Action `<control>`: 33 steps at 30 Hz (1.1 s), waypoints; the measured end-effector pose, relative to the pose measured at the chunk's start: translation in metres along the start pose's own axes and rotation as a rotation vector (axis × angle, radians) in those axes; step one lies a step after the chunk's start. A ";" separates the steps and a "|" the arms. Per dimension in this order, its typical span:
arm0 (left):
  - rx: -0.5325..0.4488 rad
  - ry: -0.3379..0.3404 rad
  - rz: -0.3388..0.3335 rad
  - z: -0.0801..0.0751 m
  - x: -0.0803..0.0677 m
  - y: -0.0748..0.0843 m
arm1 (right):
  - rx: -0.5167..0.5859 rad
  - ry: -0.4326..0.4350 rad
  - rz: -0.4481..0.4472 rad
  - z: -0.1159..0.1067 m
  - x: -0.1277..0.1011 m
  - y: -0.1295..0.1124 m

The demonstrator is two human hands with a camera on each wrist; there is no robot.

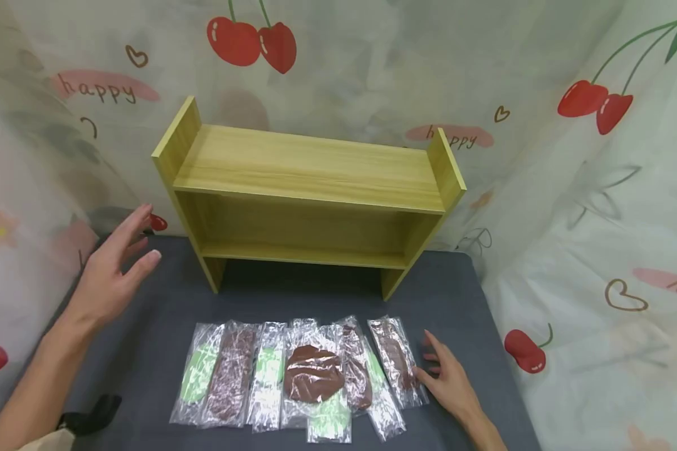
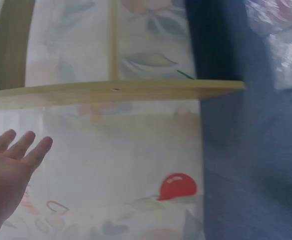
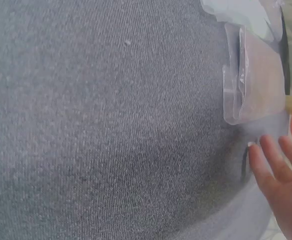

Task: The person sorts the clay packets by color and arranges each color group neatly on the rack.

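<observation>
Holding nothing in the right hand [image 1: 451, 382], with loose, parted fingers by the end packet [image 1: 396, 357]; cannot tell if touching. Seeing more packets [image 1: 313, 376] in a row on the desk [image 1: 141, 351], maybe laid flat to show each one. Farther off, holding up the left hand [image 1: 104, 275], empty, thumb apart, beside the wooden shelf [image 1: 310, 166].

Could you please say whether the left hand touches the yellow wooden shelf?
Apart: the head view shows printed white cloth between the left hand and shelf.

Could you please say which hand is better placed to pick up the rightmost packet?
Probably the right hand: it is right beside the rightmost packet, while the left hand is farther off, left of the shelf.
</observation>
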State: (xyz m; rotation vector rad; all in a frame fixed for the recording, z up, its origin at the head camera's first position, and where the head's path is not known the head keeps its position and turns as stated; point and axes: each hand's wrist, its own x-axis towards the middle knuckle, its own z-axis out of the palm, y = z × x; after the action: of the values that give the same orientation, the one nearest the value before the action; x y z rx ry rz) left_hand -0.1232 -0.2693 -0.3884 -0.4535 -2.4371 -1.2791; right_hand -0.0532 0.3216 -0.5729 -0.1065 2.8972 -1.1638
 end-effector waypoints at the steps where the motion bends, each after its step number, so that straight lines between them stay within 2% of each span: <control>1: -0.028 0.000 -0.010 -0.001 0.004 0.003 | 0.000 -0.005 0.011 0.001 0.000 0.000; 6: -0.165 -0.011 -0.053 -0.007 0.023 0.016 | 0.040 -0.028 0.050 0.005 0.001 -0.003; 10: -0.368 -0.007 -0.009 -0.008 0.039 0.025 | 0.118 -0.048 0.107 0.008 -0.001 -0.005; 14: -0.578 0.005 0.052 -0.008 0.054 0.029 | 0.135 -0.064 0.178 0.010 0.000 -0.007; 21: -0.682 0.005 0.084 -0.010 0.070 0.036 | 0.269 -0.102 0.296 0.013 0.000 -0.012; 25: -0.739 0.013 0.094 -0.010 0.078 0.041 | 0.288 -0.093 0.322 0.016 -0.001 -0.015; 28: -0.730 0.016 0.092 -0.011 0.083 0.045 | 0.330 -0.071 0.316 0.017 -0.002 -0.016; 33: -0.667 0.014 0.047 -0.010 0.090 0.050 | 0.427 -0.110 0.271 0.020 -0.005 -0.016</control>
State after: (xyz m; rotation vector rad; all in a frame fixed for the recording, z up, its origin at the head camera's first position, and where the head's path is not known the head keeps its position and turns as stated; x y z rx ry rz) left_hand -0.1798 -0.2400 -0.3064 -0.6546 -1.9186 -2.0492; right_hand -0.0461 0.2965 -0.5766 0.2131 2.4080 -1.6190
